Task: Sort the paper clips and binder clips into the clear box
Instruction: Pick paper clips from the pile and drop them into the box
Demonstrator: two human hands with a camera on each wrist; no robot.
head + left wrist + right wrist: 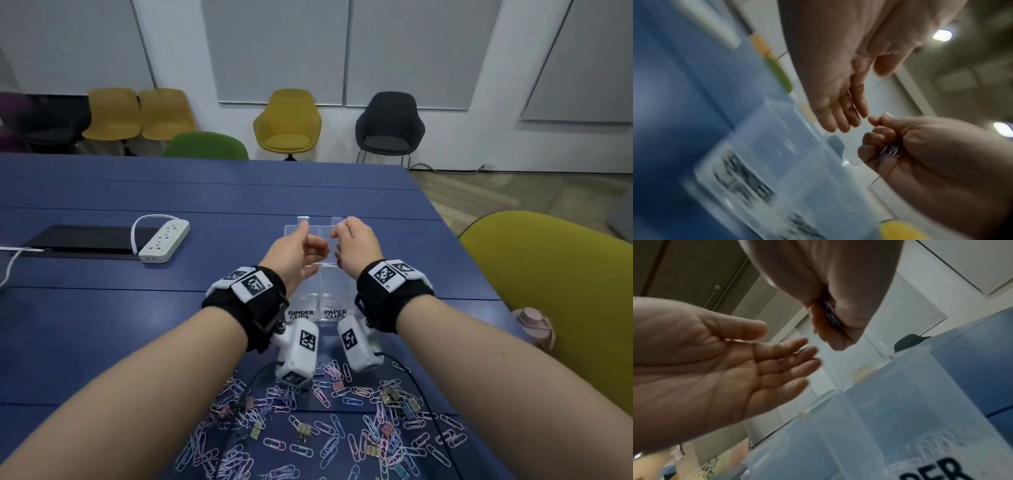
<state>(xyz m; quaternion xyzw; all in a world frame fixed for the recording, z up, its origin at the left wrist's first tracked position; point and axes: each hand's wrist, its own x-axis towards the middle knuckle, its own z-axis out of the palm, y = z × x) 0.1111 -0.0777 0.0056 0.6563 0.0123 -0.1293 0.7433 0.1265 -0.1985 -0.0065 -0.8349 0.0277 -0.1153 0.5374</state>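
Observation:
The clear box (pixel 329 286) stands mid-table, with two compartments labelled BINDER CLIPS and PAPER CLIPS. Both hands hover above it. My right hand (pixel 346 240) is a fist over the right compartment; it grips a bunch of paper clips (pixel 890 151), which also show between its fingers as paper clips (pixel 830 313). My left hand (pixel 308 247) is beside it, palm turned toward the fist, fingers (pixel 789 356) straight and empty. A few paper clips (pixel 929 449) lie in the box (pixel 900 402). A loose pile of pastel paper clips (pixel 325 431) and binder clips (pixel 303 430) covers the near table.
A white power strip (pixel 165 240) and a flat black pad (pixel 82 238) lie at the left. A yellow-green chair (pixel 565 291) and a pink bottle (pixel 534 325) sit by the table's right edge. Black cables (pixel 424 401) cross the clip pile.

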